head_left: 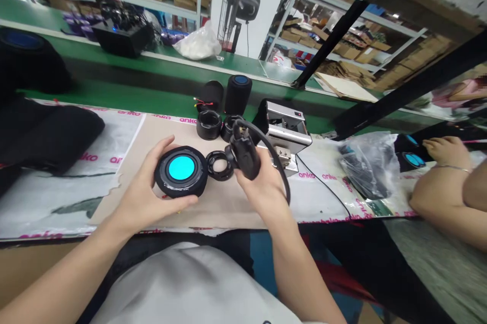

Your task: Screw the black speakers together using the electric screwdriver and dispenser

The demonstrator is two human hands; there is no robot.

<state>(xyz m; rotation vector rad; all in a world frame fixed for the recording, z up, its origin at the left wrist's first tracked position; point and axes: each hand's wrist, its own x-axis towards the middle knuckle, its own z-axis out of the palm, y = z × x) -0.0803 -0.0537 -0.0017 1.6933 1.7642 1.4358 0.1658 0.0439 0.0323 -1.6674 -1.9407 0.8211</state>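
Note:
A round black speaker part with a bright blue disc on its face stands on the brown board. My left hand is wrapped round its left side, thumb along the near edge. In my right hand is a black handheld tool with a thick black cable, its metal end pointing up and away. Between the two hands a black ring lies flat on the board, close to the speaker part. Two black hollow cylinders sit just behind the ring.
Behind the cylinders are a dark speaker and another with red wires. A silver machine stands right of them. Black cloth covers the left. At right are a plastic bag and a co-worker's arm.

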